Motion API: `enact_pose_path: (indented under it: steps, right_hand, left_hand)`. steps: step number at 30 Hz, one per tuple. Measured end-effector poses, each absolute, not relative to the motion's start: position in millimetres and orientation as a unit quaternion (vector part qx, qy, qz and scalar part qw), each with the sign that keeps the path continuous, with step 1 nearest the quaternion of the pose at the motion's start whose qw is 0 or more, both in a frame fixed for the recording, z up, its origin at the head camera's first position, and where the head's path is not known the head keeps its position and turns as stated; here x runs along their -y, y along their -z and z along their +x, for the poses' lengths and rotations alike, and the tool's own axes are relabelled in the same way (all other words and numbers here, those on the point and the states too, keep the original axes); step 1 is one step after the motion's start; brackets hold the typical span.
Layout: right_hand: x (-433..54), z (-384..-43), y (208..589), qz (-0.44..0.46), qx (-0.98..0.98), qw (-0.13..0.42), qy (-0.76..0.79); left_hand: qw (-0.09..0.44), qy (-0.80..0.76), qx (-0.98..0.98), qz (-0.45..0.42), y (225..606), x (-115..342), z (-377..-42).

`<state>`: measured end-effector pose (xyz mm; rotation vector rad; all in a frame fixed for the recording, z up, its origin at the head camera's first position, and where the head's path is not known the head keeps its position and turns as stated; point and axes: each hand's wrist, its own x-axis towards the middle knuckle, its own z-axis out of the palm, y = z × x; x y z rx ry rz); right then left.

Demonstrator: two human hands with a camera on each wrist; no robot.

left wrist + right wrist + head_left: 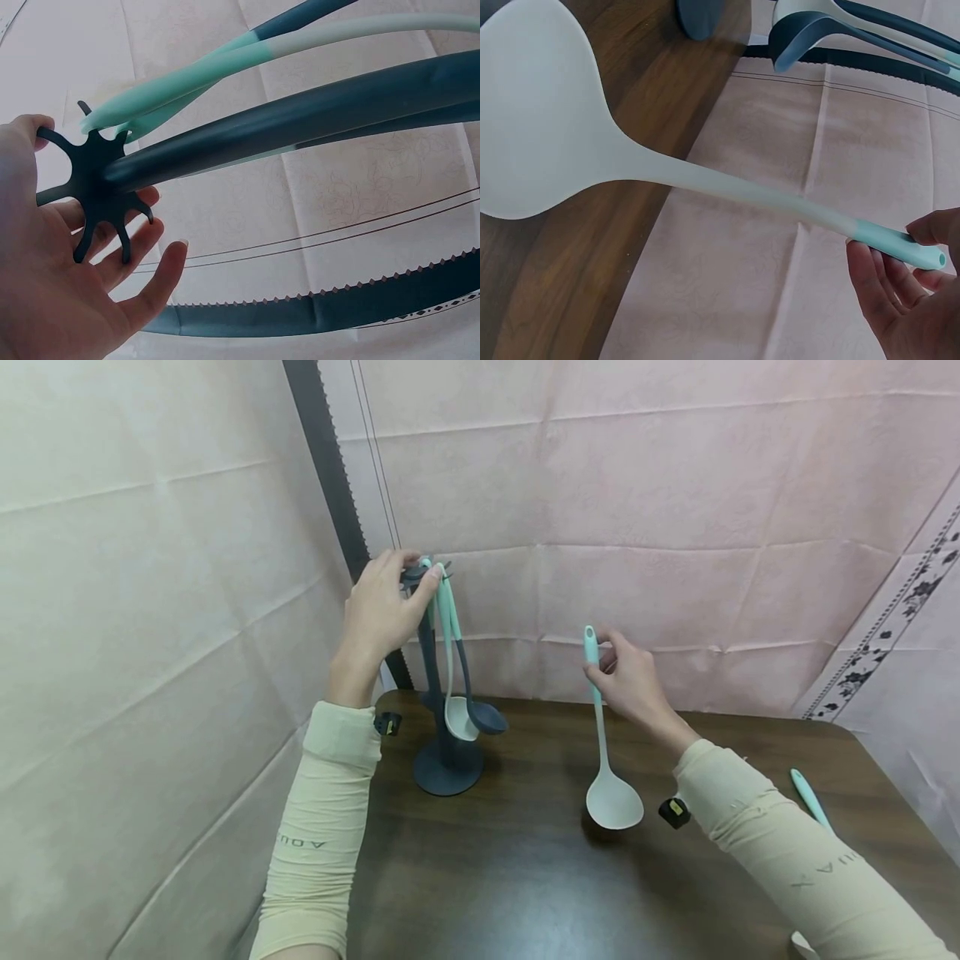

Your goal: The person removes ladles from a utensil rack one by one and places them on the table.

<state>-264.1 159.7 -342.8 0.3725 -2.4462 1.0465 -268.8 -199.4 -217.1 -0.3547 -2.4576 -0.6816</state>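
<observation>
A dark blue utensil stand (442,764) is upright at the table's back left. My left hand (386,610) holds its hooked top; in the left wrist view the fingers spread around the hooks (97,184). From the stand hang a white ladle (460,720) and a dark blue ladle (489,718), both with mint handles. Part of another mint handle shows behind the post. My right hand (630,677) pinches a second white ladle (615,802) near the top of its mint handle (889,241). This ladle hangs bowl down, above the table.
On the right of the brown wooden table (495,877) lies another mint-handled utensil (810,799), partly hidden by my right sleeve. Pale cloth (637,485) hangs behind the table and along the left side.
</observation>
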Motion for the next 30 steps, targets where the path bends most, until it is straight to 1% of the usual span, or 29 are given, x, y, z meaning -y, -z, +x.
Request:
enact_pose_path:
  steps: [13,18,25,30]
  right_hand:
    - [-176.5,-258.1,344.1,0.133,0.891,0.225,-0.371]
    - [-181.9,-255.1,346.3,0.129,0.894,0.219,-0.369]
    - [-189.8,-255.1,345.0,0.118,0.899,0.220,-0.359]
    - [-196.5,-254.3,345.6,0.118,0.903,0.208,-0.356]
  left_hand:
    - [0.279,0.279,0.909,-0.137,217.2,192.6,-269.2]
    - [0.290,0.307,0.898,-0.124,219.5,190.3,-269.2]
    - [0.335,0.244,0.908,-0.059,219.5,180.5,-263.2]
    - [0.362,0.202,0.910,-0.030,221.5,168.7,-254.2]
